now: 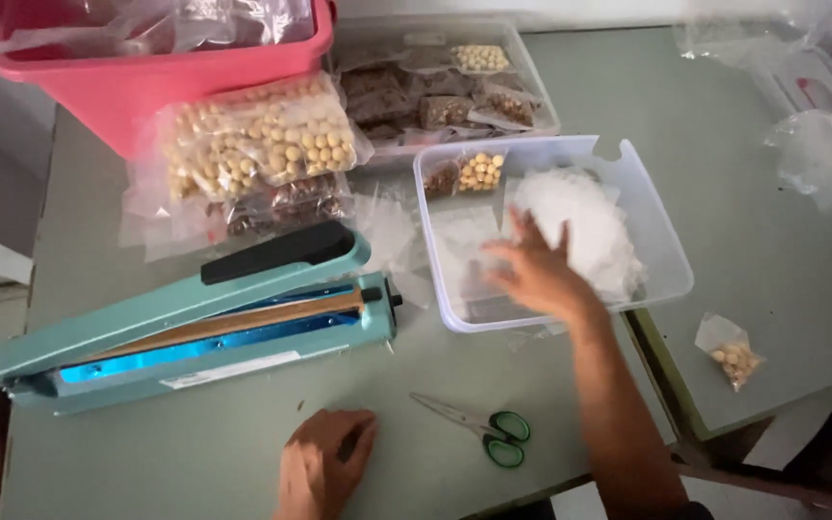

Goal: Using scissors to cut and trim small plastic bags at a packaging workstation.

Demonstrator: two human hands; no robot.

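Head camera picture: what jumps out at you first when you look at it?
The big teal heat sealer lies open along the left of the table, with a bright pink tub behind it and bags of pale round snacks leaning against the tub. In the middle, the right hand reaches into a clear plastic box, while the left hand rests by green-handled scissors.

Grey-green table (724, 173) – teal sealer (195, 327), scissors (479, 429), clear tub (662, 260), pink bin (137, 82).
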